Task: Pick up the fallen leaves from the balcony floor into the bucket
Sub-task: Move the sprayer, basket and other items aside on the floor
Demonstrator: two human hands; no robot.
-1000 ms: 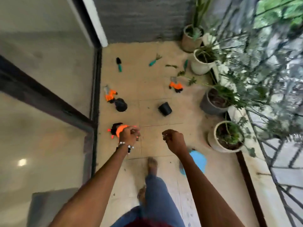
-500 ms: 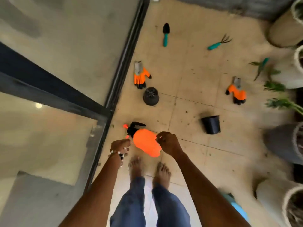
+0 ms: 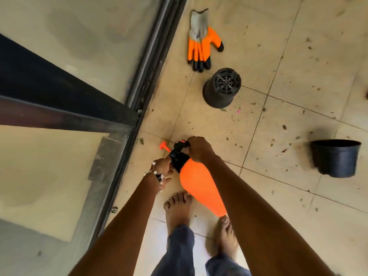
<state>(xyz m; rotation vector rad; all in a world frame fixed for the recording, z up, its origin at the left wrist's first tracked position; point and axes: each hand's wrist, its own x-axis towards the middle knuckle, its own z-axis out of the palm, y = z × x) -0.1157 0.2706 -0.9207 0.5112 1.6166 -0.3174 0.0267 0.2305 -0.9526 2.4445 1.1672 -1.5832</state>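
An orange spray bottle with a black pump head stands on the tiled balcony floor just in front of my bare feet. My right hand grips the black head from above. My left hand, with a bead bracelet at the wrist, holds the head's left side; its fingers are partly hidden. Small dark leaf bits are scattered over the tiles to the right. No bucket is in view.
An orange and grey glove lies at the top. A black pot stands upside down below it. Another black pot lies on its side at the right. A sliding glass door's track bounds the left.
The view has dropped and closed in on the floor. Both hands went down from the air onto the spray bottle's black head and now hold it.
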